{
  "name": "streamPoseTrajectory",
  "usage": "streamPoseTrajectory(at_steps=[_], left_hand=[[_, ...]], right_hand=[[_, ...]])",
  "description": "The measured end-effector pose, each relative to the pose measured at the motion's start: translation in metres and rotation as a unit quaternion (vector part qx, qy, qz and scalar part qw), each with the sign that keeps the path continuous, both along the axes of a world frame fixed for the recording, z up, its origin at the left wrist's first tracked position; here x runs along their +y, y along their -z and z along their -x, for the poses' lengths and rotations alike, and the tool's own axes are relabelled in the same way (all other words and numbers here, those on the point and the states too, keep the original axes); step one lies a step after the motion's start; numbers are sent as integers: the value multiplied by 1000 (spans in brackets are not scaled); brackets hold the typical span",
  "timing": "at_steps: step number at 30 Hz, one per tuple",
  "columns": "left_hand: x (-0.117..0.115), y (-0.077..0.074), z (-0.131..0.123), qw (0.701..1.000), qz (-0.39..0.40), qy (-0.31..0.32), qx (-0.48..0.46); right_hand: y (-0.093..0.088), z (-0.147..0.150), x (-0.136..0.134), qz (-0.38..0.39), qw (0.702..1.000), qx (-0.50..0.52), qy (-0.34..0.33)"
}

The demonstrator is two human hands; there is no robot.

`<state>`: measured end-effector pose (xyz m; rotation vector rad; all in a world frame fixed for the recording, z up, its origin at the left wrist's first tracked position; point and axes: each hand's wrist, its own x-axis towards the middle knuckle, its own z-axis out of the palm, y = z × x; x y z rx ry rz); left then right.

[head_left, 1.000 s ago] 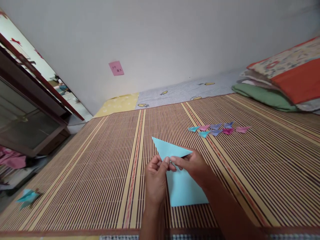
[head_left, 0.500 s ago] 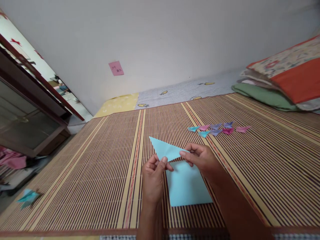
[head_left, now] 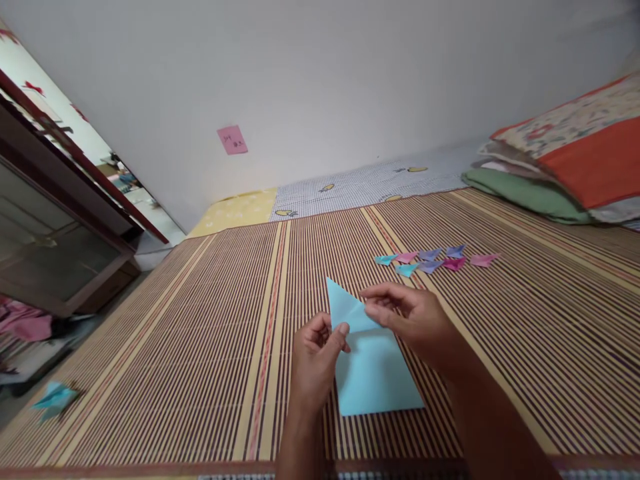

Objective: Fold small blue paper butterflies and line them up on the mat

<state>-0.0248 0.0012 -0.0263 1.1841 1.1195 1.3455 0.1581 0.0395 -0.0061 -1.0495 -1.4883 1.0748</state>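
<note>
A light-blue sheet of paper folded to a triangle (head_left: 346, 308) is held up between both hands, one point toward the wall. My left hand (head_left: 319, 343) pinches its lower left edge, thumb on top. At its right corner my right hand (head_left: 400, 310) closes thumb and fingers; that corner is partly hidden by them. Just below, a flat light-blue square of paper (head_left: 380, 380) lies on the striped mat (head_left: 200, 360), its upper edge partly covered by the folded piece.
Several small folded paper pieces (head_left: 430, 260) in blue, pink and purple lie in two rows beyond my right hand. A crumpled-looking turquoise folded paper (head_left: 55, 400) rests at the left edge. Folded bedding (head_left: 565, 160) is stacked at the far right. A pink note (head_left: 233, 140) hangs on the wall.
The folded triangle has turned clockwise, its free point now farther right and more upright. My left hand has shifted slightly right and nearer to me; my right hand has moved a little right.
</note>
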Motion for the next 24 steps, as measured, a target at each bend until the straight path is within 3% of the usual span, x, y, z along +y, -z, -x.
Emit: streamPoseTrajectory(at_steps=[10,17,21,24], left_hand=[[0,-3,-8,999,13,31,-40],[-2,1,-6,998,29,35,-52],[0,4,-5,999,26,9,-41],[1,6,-5,998,17,-24,-62]], right_hand=[[0,15,-5,-27,996,-47,-68],[3,14,-4,-30,995,-55,-73],[4,13,-3,-25,998,-43,-48],[9,12,0,21,998,17,-52]])
